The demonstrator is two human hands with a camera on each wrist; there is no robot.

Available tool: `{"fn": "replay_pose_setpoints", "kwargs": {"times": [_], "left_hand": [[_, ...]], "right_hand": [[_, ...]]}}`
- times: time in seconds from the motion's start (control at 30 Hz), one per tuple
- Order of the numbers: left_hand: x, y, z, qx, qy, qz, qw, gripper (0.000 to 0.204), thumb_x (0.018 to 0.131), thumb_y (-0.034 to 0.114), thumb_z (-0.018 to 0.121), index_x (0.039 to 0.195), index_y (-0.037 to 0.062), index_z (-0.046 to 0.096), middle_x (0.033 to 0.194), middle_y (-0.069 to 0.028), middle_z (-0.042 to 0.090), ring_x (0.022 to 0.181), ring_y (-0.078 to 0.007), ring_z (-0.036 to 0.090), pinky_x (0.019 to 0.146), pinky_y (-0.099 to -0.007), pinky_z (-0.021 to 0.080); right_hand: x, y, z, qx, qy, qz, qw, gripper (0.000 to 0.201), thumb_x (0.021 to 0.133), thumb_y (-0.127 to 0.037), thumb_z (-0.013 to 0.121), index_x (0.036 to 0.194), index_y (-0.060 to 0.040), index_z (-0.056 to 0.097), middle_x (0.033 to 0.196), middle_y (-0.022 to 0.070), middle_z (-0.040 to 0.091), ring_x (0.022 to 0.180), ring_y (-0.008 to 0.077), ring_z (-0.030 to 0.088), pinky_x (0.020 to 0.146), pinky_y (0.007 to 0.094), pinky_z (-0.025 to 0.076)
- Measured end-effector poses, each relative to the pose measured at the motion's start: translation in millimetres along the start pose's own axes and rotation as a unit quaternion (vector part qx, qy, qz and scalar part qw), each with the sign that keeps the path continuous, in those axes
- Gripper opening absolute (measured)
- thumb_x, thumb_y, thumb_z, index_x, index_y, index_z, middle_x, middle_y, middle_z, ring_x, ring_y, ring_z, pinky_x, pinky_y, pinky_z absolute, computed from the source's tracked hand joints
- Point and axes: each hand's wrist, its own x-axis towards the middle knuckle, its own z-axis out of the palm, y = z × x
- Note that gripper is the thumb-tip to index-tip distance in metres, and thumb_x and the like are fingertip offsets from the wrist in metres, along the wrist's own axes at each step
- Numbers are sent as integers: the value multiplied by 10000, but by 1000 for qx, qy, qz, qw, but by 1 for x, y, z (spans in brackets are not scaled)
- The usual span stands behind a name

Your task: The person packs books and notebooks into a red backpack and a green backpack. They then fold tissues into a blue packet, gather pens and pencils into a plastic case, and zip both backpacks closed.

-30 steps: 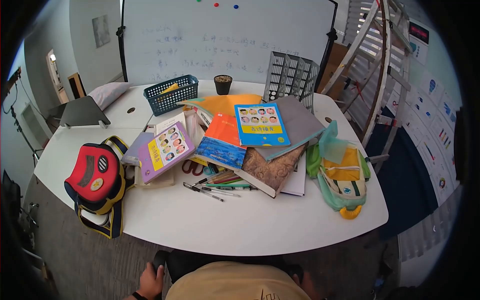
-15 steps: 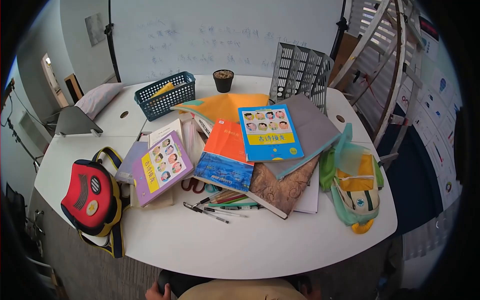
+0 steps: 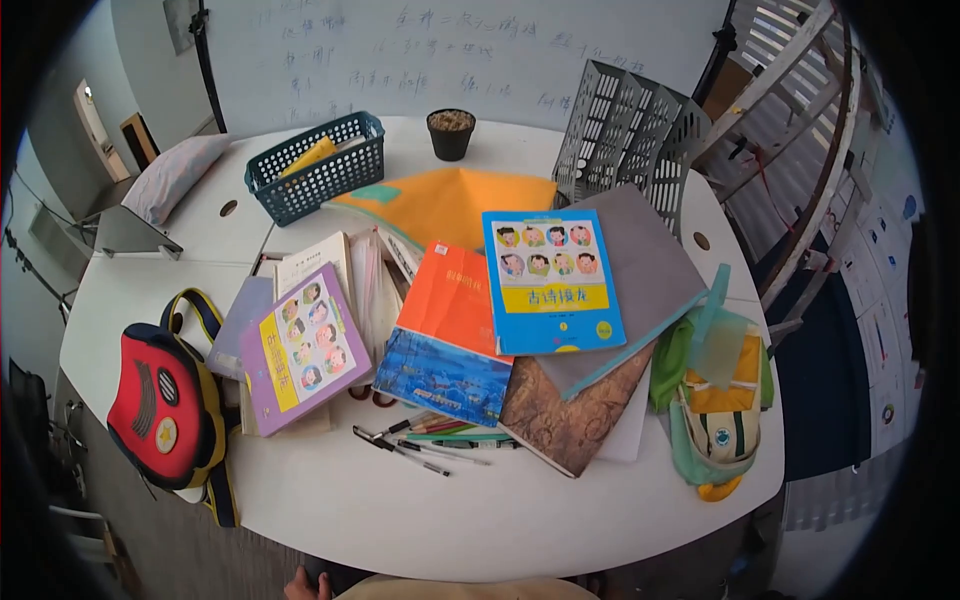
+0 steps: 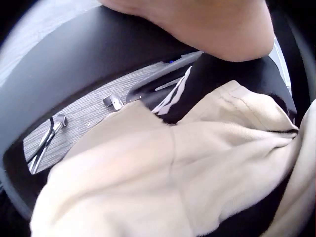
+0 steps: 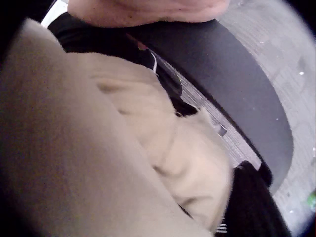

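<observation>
Armrests [image 4: 98, 54] beneath left hand [image 3: 308, 585] and right hand [image 5: 148, 11]; finger state, apart or clamped: not discernible for either. Books [image 3: 455, 305] on table [image 3: 400, 530], behind pens [image 3: 402, 452].

Handwritten whiteboard [image 3: 540, 100], ladder [image 3: 768, 72] at right, white table [image 3: 400, 520], grey floor [image 3: 195, 550]

A ladder [image 3: 780, 63] stands beside the whiteboard [image 3: 500, 110] (handwriting [image 3: 445, 48] across it).

Hands [image 4: 212, 27] [image 5: 148, 12] cropped by picture edges, whiteboard [image 3: 470, 90] cut off at top, pencils [image 3: 452, 429] partly hidden
</observation>
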Motion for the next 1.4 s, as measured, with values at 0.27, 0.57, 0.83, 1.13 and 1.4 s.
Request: {"fn": "replay_pose_setpoints", "kwargs": {"times": [0.27,0.57,0.83,1.13,1.4], "left_hand": [[-23,16,-31,-93,-48,8,994,479,1105,467,788,1102,-8,721,769,-220,760,607,-340,624,595,-496,530],[-12,32,-32,-102,-14,46,994,461,1055,393,780,935,-41,683,779,-315,716,784,-545,750,674,-582,548],[9,14,-43,-72,-140,109,982,628,1098,524,716,992,-93,669,877,-376,749,887,-611,750,763,-631,599],[89,112,-152,125,-469,327,811,620,1153,550,667,1396,-16,737,1155,-243,840,1075,-448,810,970,-523,631],[119,314,-224,-255,-464,430,731,212,1185,208,715,1238,5,747,998,-31,787,912,-96,733,844,-297,599]], "right_hand": [[-3,13,10,-755,112,-363,535,535,1081,-617,758,1114,-85,719,987,174,621,900,276,511,753,498,461],[-17,41,25,-651,43,-502,568,543,1065,-594,790,1017,-53,778,758,218,721,697,245,639,633,471,506],[-6,16,8,-738,6,-485,469,580,1156,-503,654,1198,70,730,899,297,779,881,444,822,778,558,602],[-94,-9,170,-924,-106,-324,172,510,1124,-450,748,1361,2,729,1156,240,841,1062,474,810,935,503,669],[-173,50,373,-847,-442,-177,237,325,1155,-260,752,1397,-43,740,1216,98,862,1153,207,828,1011,356,641]]}}
